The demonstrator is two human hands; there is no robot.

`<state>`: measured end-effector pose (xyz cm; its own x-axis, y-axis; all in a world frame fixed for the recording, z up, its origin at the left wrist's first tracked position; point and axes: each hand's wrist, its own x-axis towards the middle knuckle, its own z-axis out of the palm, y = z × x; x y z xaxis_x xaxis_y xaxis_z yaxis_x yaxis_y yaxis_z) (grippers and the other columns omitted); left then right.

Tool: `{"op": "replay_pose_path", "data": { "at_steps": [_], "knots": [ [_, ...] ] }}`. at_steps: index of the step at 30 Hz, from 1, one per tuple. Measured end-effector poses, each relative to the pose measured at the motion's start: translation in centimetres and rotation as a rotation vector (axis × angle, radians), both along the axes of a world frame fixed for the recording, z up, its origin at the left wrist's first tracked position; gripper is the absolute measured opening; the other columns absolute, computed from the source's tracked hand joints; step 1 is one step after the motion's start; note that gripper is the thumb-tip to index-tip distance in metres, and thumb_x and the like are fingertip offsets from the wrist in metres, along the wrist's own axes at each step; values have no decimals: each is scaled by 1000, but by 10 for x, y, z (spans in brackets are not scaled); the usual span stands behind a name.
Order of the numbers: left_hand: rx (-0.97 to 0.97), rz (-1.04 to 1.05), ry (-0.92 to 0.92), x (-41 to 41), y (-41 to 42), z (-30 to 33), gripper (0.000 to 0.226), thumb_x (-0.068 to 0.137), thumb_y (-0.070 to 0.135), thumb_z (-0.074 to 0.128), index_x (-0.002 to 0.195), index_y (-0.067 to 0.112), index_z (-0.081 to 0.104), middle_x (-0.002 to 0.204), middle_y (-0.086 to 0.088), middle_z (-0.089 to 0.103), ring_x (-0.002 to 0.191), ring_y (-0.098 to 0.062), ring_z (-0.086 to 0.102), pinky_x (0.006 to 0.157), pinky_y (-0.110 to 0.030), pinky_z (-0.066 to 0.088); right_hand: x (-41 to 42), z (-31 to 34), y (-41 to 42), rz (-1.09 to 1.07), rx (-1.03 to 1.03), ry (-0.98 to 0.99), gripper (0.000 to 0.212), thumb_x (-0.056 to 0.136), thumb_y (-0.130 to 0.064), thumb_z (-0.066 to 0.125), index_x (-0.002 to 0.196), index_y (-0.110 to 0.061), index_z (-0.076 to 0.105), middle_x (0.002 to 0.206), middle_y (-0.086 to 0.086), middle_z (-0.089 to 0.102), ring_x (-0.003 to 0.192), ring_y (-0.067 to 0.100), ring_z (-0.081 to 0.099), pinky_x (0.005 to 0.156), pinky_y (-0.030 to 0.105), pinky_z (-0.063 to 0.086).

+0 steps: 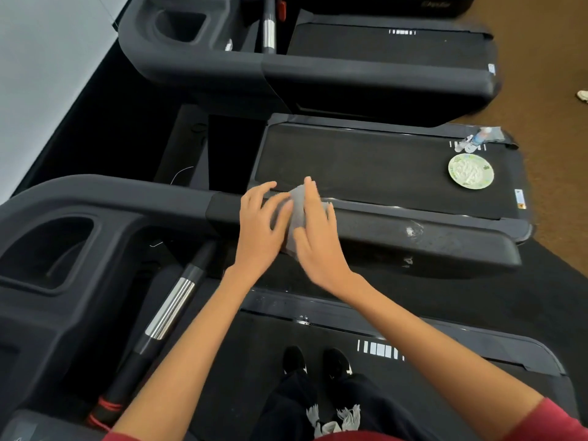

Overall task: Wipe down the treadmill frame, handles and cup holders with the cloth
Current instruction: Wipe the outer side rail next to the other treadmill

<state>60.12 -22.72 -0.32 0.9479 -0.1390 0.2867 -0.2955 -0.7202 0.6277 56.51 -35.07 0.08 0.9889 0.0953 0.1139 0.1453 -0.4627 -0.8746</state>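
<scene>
A small grey cloth [296, 214] lies draped over the black padded side handrail [413, 237] of the treadmill I stand on. My left hand [259, 230] rests on the rail with fingers spread, touching the cloth's left edge. My right hand [318, 233] lies flat on the cloth's right side and presses it against the rail. Most of the cloth is hidden between the two hands. The cup holder [47, 249] is a deep recess in the console at the left. A chrome-banded pulse grip handle [170, 308] slants down below the console.
White scuffs [413, 232] mark the rail to the right of my hands. On the neighbouring treadmill's belt [366, 167] sit a patterned plate [471, 171] and a small bottle [479, 140]. A third treadmill [350, 68] stands beyond. My black shoes [315, 361] are on the belt below.
</scene>
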Motion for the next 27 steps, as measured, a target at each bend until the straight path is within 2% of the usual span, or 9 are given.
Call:
{"op": "replay_pose_path", "data": {
  "at_steps": [2,3,4,6,8,11,18,22,27],
  "knots": [
    [141,11,-113,-6,-10,-5,26,95,17,54,118,10,63,124,-5,55,117,-16,42,103,-31,33,3,3,-15,-112,147,-20,62,91,5,33,150,-9,21,156,6,25,131,0,39,107,10,27],
    [157,-2,-133,-9,-16,-6,26,95,15,54,118,8,62,120,-6,58,114,-18,48,101,-35,35,7,1,-22,-151,150,-44,57,91,8,34,146,-8,31,150,8,33,120,-7,46,98,5,32],
    [146,-21,-124,-12,-22,-7,27,96,17,51,120,8,61,119,-5,61,112,-18,52,102,-38,36,11,-1,-29,-170,131,-74,53,90,9,34,141,-5,39,143,11,41,111,-4,52,94,6,36],
    [141,-35,-62,-15,-34,-9,38,100,30,41,128,9,55,125,-3,59,119,-18,51,110,-41,30,19,-8,-42,-183,39,-134,48,88,9,35,131,-5,49,130,10,49,99,11,57,91,24,46],
    [292,-23,-30,-19,-45,-16,54,99,45,32,136,10,46,137,-7,51,131,-25,41,117,-43,18,27,-16,-53,-221,-145,-160,44,89,5,39,128,-9,54,122,6,55,100,18,57,88,37,44],
    [482,-20,-66,-21,-51,-29,53,100,45,27,136,12,47,140,-12,48,134,-33,38,115,-49,19,32,-23,-57,-266,-357,-145,34,97,-9,40,128,-11,55,113,5,62,102,22,59,88,38,41],
    [636,-277,-239,9,1,-33,44,102,37,28,133,18,52,132,-8,57,122,-25,51,108,-45,33,33,-29,-49,-262,-558,-186,30,100,-21,41,124,-12,56,88,3,69,84,23,63,84,40,44],
    [599,-257,-314,24,27,-33,40,100,32,34,129,17,58,124,-7,61,114,-25,57,107,-47,35,33,-29,-49,-258,-577,-200,28,99,-23,45,121,-11,58,79,1,65,76,21,60,82,38,42],
    [564,-176,-348,26,53,-31,40,99,29,34,128,17,58,123,-7,62,114,-25,55,111,-49,30,30,-34,-51,-208,-601,-308,26,96,-27,47,103,-12,67,87,0,68,78,23,61,76,39,45]
  ]
}}
